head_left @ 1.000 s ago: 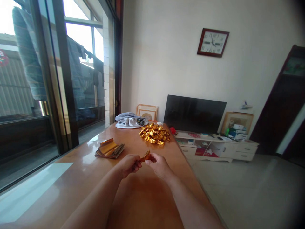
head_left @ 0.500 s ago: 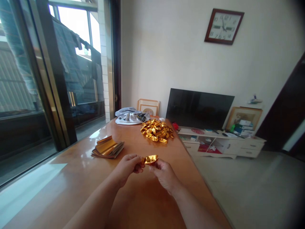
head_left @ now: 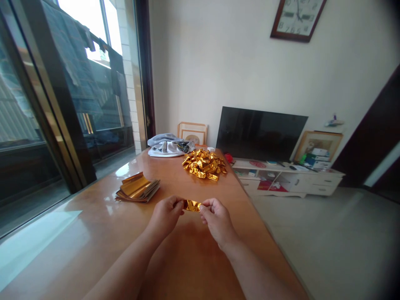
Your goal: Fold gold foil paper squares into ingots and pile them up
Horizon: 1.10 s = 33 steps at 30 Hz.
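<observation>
A small folded piece of shiny gold foil paper (head_left: 192, 206) is stretched between my two hands, above the brown table (head_left: 187, 250). My left hand (head_left: 168, 211) pinches its left end between thumb and fingers. At the right end, my right hand (head_left: 218, 218) grips it the same way. Beyond my hands lies a heap of folded gold foil pieces (head_left: 204, 164). To the left of my left hand rests a stack of flat gold foil sheets (head_left: 137, 187), the top ones curling up.
Folded grey and white cloth (head_left: 168, 146) lies at the table's far end, before a picture frame (head_left: 192, 134). A television (head_left: 261, 134) stands on a white cabinet (head_left: 321, 183) past the right edge. A glass sliding door (head_left: 78, 83) runs along the left.
The view has tipped slightly downward and shifted. My right hand has turned and now pinches the foil piece's right end with thumb and fingers; the piece looks flatter, turned toward me.
</observation>
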Tool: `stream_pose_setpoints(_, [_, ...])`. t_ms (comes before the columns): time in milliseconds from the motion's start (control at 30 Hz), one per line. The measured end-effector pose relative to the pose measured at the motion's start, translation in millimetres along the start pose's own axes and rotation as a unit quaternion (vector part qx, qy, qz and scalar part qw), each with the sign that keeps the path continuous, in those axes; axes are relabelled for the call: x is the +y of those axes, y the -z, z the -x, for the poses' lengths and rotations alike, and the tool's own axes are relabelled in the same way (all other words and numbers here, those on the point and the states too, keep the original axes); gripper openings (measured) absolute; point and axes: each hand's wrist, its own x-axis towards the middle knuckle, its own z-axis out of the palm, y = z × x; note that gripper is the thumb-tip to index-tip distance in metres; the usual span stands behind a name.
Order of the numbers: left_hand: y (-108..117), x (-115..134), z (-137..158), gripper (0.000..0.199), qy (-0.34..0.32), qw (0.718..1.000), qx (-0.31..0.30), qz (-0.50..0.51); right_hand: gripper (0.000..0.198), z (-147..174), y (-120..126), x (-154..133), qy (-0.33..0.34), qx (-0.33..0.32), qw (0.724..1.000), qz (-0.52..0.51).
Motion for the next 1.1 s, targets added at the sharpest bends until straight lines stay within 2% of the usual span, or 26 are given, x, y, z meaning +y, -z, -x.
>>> stream_pose_setpoints(233, [-5, -2, 4, 0.023, -0.05, 0.994, -0.007, -0.1, 0.013, -9, 5, 11, 0.052, 0.047, 0.991, 0.113])
stream_pose_setpoints(433, [-7, 4, 6, 0.017, -0.059, 0.986, 0.026, -0.153, 0.009, -2, 3, 4, 0.087, 0.034, 0.982, 0.165])
stream_pose_setpoints(633, [-7, 7, 7, 0.015, -0.047, 0.99, 0.039, -0.125, 0.011, -2, 5, 3, 0.08, 0.02, 0.983, 0.162])
stream_pose_setpoints(800, [-7, 9, 7, 0.02, -0.054, 0.991, 0.007, -0.119, 0.013, -5, 8, 5, 0.09, 0.026, 0.979, 0.184])
stream_pose_setpoints(1100, [-7, 5, 6, 0.025, -0.041, 0.994, 0.002, -0.106, 0.021, -4, 9, 7, 0.113, 0.018, 0.972, 0.206])
